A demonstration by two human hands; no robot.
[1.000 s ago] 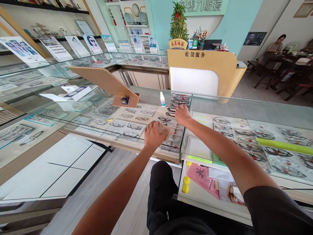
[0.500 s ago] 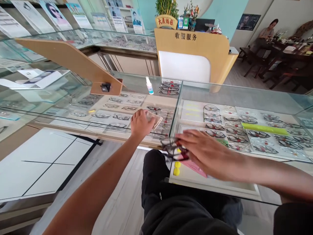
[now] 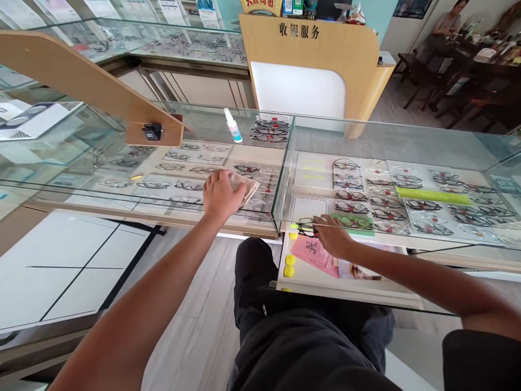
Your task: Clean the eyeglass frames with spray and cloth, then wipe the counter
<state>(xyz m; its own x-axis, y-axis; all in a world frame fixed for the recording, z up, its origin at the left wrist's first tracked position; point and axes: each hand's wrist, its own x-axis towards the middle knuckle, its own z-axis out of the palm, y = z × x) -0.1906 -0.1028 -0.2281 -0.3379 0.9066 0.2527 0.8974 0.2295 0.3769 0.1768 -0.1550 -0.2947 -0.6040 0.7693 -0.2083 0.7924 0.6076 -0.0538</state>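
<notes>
My left hand (image 3: 220, 195) rests on the glass counter top (image 3: 122, 163), fingers closed on a beige cleaning cloth (image 3: 246, 188). Under the glass at the open back of the right display case, my right hand (image 3: 331, 236) pinches a pair of dark-framed glasses (image 3: 306, 228) and holds it over the white display tray (image 3: 309, 209). Rows of other glasses (image 3: 366, 195) lie on the trays to the right of my hand. A stack of several glasses (image 3: 271, 130) sits on the counter top beside a small spray bottle (image 3: 233, 126).
A pulled-out drawer (image 3: 345, 290) below holds pink paper (image 3: 315, 255) and yellow balls (image 3: 288, 266). A wooden sloped stand (image 3: 81, 87) rises at the left. Farther back are the wooden cashier desk (image 3: 309, 60) and dark tables with a seated person (image 3: 443, 27).
My right hand took a pair of glasses from the stack on the counter, brought it back toward me, then moved it in under the glass of the right case. The left hand stayed on the cloth.
</notes>
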